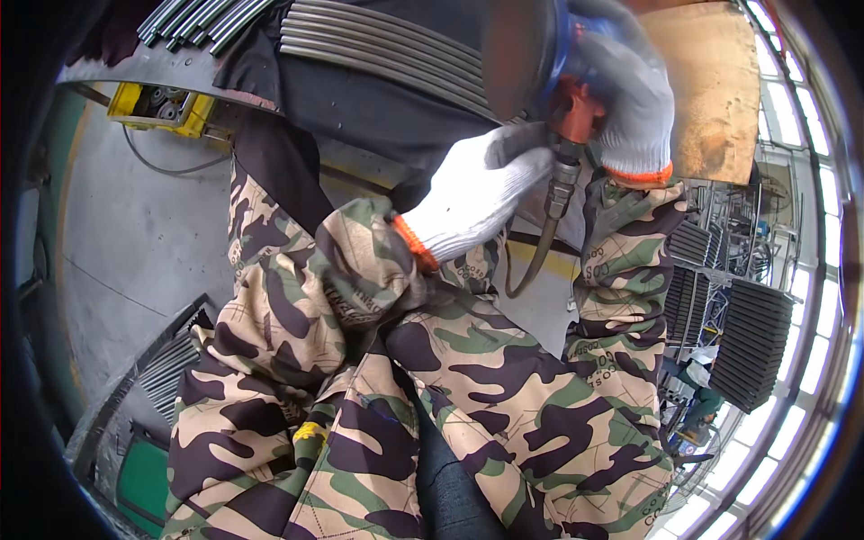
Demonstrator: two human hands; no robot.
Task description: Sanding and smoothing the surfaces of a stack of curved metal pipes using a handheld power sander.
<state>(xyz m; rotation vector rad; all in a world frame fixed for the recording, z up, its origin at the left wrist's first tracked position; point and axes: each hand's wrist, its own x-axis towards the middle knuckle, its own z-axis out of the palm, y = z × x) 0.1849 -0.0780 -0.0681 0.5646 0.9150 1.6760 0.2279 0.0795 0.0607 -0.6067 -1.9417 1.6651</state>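
My right hand (634,99), in a white knit glove with an orange cuff, grips an air sander (573,108) with a red body and a blue head. Its round brownish disc (517,54) is blurred and hangs over the right ends of the steel rods. A metal coupling (562,184) joins the sander to a hose (537,261). My left hand (486,189), gloved alike, is closed beside the sander's red body, thumb close to the coupling. What its fingertips hold, if anything, is hidden. Several steel rods (382,45) lie side by side on a dark cloth (333,103).
More steel rods (193,20) lie at the table's far left. A yellow box-like device (162,108) with a cable sits below that edge. A brown board (715,90) stands at the right. At lower left, a bin (135,396) holds more rods. Racks (751,346) stand beyond, right.
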